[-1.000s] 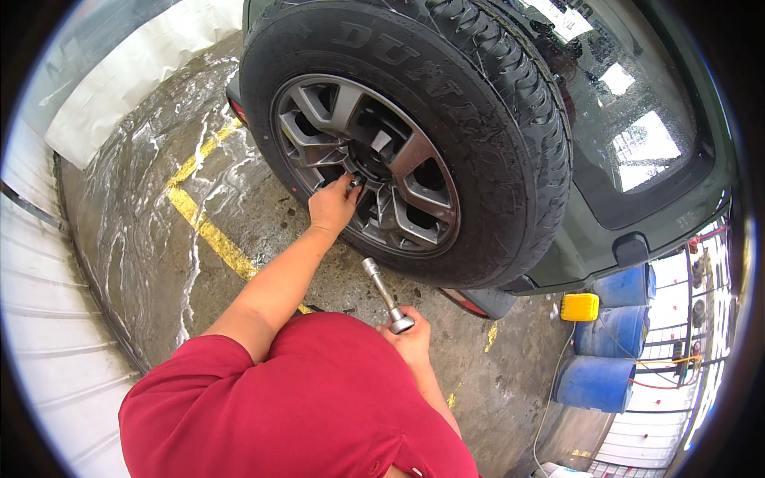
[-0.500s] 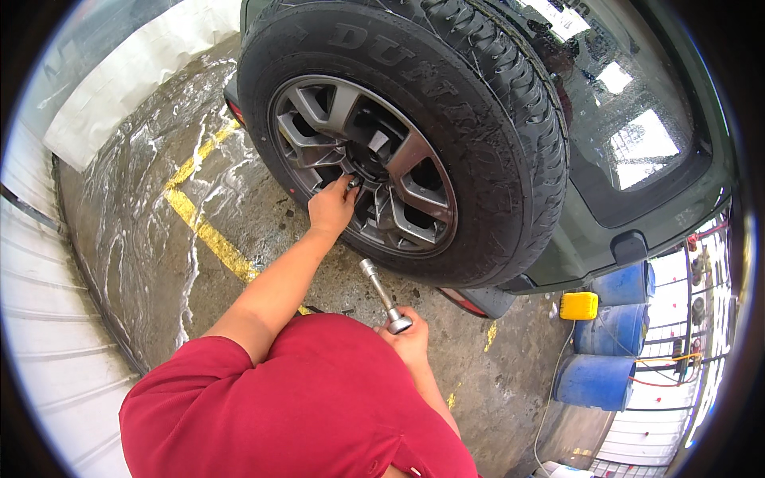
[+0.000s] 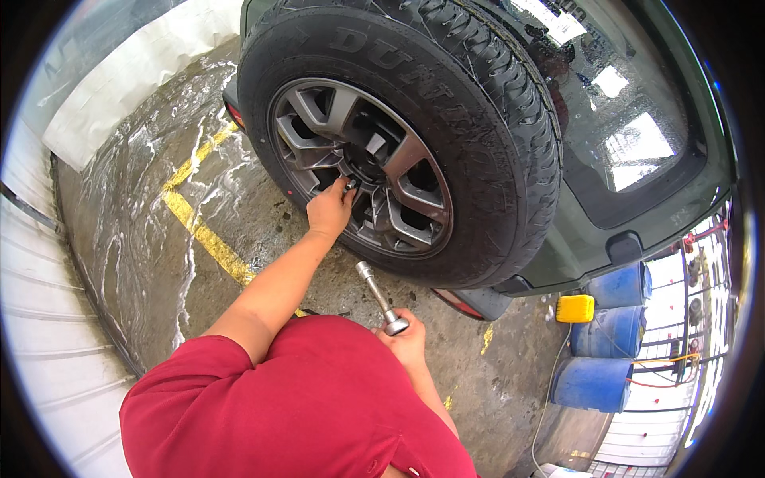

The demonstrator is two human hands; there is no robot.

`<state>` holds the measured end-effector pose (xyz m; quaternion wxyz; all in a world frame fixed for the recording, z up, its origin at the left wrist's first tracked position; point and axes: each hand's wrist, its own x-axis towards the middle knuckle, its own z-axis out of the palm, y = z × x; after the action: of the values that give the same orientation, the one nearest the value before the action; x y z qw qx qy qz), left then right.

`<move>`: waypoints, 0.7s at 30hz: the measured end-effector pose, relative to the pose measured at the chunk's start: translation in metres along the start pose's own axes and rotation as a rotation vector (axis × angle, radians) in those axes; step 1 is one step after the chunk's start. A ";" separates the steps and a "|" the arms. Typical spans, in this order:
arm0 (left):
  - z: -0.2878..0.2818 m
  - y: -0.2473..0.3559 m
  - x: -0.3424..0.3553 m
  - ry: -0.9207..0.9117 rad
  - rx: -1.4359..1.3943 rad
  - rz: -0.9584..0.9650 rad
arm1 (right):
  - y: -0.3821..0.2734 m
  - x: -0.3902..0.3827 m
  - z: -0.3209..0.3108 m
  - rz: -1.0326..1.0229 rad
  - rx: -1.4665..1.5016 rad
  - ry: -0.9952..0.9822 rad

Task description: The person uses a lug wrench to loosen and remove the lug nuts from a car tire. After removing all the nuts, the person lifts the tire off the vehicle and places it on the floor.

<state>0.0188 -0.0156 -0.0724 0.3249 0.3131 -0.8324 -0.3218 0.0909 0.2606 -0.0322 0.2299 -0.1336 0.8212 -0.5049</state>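
A spare wheel with a black tyre [image 3: 478, 183] and a grey and dark alloy rim [image 3: 422, 197] is mounted on the back of a green vehicle [image 3: 558, 239]. My left hand [image 3: 328, 211] reaches to the rim's hub, its fingers pinched on a small metal lug nut [image 3: 350, 185] near the wheel's centre. Whether the nut sits on a stud is hidden. Lower down, in front of my body, my right hand [image 3: 408, 344] grips a ratchet wrench [image 3: 395, 325] by its head end. Its extension and socket [image 3: 365, 271] point up toward the tyre, apart from it.
Blue drums [image 3: 594, 382] and a yellow jerrycan [image 3: 575, 308] stand at the right beside a hose [image 3: 550, 390]. The wet concrete floor [image 3: 135, 215] carries foam streaks and a yellow painted line [image 3: 199, 231]. A white corrugated wall [image 3: 48, 319] runs along the left.
Hardly anything differs. My left hand stays pinched at the hub, and the ratchet wrench in my right hand has shifted very slightly to the left. The view has tilted a little.
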 end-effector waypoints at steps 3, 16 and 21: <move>0.001 0.002 0.003 -0.005 0.051 -0.015 | 0.000 -0.001 0.000 -0.002 0.013 -0.003; 0.004 0.002 0.002 0.004 -0.008 -0.093 | 0.003 0.001 -0.002 -0.007 -0.004 0.037; -0.001 0.009 0.000 -0.013 -0.025 -0.126 | 0.003 0.000 -0.003 0.002 -0.035 0.022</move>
<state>0.0166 -0.0108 -0.0645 0.3024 0.3587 -0.8092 -0.3538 0.0890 0.2641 -0.0342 0.2188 -0.1312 0.8326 -0.4916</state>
